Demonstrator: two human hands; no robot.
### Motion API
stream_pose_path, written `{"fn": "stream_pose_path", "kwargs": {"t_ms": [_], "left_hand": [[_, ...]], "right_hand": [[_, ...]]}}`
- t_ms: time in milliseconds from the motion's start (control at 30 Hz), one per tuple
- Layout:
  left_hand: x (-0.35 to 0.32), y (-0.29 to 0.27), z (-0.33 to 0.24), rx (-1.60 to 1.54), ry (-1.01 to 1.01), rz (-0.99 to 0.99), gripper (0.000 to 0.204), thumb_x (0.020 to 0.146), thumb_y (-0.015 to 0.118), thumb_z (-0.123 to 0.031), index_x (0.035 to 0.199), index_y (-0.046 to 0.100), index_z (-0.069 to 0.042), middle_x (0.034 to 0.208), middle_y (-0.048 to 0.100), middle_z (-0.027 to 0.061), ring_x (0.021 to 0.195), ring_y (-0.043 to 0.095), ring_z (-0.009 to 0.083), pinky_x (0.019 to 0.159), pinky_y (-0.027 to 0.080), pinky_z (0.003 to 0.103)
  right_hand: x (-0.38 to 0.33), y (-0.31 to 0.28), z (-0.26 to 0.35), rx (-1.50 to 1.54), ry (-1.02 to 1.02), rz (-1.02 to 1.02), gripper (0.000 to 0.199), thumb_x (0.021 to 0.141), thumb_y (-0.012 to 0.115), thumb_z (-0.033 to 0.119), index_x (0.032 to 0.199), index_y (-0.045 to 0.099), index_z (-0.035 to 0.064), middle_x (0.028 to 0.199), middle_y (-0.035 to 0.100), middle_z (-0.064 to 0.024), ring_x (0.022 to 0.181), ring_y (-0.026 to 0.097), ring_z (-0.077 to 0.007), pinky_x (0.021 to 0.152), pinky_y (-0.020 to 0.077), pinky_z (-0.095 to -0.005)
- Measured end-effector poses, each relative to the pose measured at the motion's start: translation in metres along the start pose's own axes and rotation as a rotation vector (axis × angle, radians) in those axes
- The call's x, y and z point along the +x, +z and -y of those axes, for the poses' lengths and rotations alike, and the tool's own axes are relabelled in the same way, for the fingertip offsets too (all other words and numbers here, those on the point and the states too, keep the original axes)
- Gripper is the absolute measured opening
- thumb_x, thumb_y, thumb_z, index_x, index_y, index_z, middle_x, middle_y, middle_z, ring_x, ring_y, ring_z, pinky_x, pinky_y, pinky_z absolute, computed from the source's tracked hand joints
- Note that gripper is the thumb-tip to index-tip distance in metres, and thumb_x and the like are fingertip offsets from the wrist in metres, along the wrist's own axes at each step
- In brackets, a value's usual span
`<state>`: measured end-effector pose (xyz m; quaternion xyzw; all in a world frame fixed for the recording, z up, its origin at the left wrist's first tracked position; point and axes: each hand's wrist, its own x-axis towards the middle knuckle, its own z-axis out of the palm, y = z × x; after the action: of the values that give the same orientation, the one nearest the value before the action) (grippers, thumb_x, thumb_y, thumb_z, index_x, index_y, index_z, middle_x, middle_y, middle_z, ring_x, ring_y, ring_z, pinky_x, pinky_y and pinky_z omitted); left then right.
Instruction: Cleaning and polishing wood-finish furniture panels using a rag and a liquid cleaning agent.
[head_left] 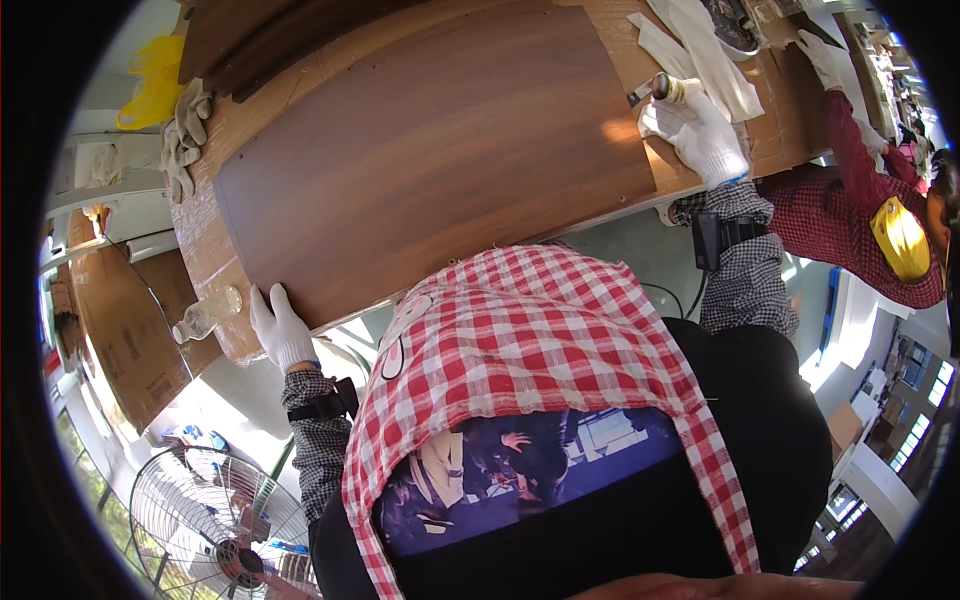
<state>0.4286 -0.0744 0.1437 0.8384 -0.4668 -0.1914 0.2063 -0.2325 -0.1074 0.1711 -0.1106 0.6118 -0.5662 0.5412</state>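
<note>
A large dark brown wooden panel (430,150) lies flat on a workbench (215,255). My left hand (280,328), in a white glove, rests with fingers on the panel's near left corner. My right hand (700,130), also gloved in white, is closed around a small tool with a round pale handle (672,90) at the panel's right edge. A red and white checked apron (520,330) covers my front below the bench.
A clear plastic bottle (205,315) lies on the bench's left end. Grey gloves (183,140) and a yellow bag (155,80) sit at the far left. White strips (705,55) lie beyond my right hand. Another person in a red checked sleeve (860,180) works at right. A fan (215,520) stands lower left.
</note>
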Motion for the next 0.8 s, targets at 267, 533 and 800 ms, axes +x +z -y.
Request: {"fn": "stream_pose_path", "kwargs": {"t_ms": [267, 533, 800], "left_hand": [[-0.039, 0.003, -0.005, 0.032, -0.084, -0.001, 0.077, 0.107, 0.06, -0.047, 0.164, 0.046, 0.003, 0.173, 0.035, 0.0273, 0.157, 0.038, 0.0417, 0.13, 0.031, 0.046], [-0.081, 0.019, -0.003, -0.947, -0.494, -0.11, 0.078, 0.107, 0.069, -0.016, 0.171, 0.025, -0.007, 0.157, 0.049, 0.0162, 0.139, 0.057, 0.0316, 0.116, 0.051, 0.049], [-0.054, -0.013, 0.022, -1.292, -0.49, 0.0, 0.052, 0.109, 0.068, -0.017, 0.155, 0.044, -0.008, 0.146, 0.058, 0.0165, 0.132, 0.062, 0.0329, 0.114, 0.054, 0.052]], "right_hand": [[-0.007, 0.02, -0.029, -0.433, -0.44, 0.129, 0.013, 0.113, 0.055, 0.015, 0.116, 0.065, 0.0077, 0.106, 0.065, -0.0014, 0.099, 0.063, -0.0152, 0.088, 0.0515, -0.0301], [-0.012, 0.024, -0.025, -0.748, -0.46, 0.236, 0.013, 0.11, 0.051, 0.006, 0.11, 0.064, 0.0044, 0.1, 0.059, -0.0005, 0.093, 0.054, -0.0103, 0.088, 0.046, -0.0245], [-0.011, 0.084, -0.029, -0.129, -0.25, 0.031, 0.025, 0.111, 0.058, 0.026, 0.11, 0.075, 0.0076, 0.103, 0.073, 0.0009, 0.098, 0.067, -0.0097, 0.094, 0.0504, -0.0284]]}}
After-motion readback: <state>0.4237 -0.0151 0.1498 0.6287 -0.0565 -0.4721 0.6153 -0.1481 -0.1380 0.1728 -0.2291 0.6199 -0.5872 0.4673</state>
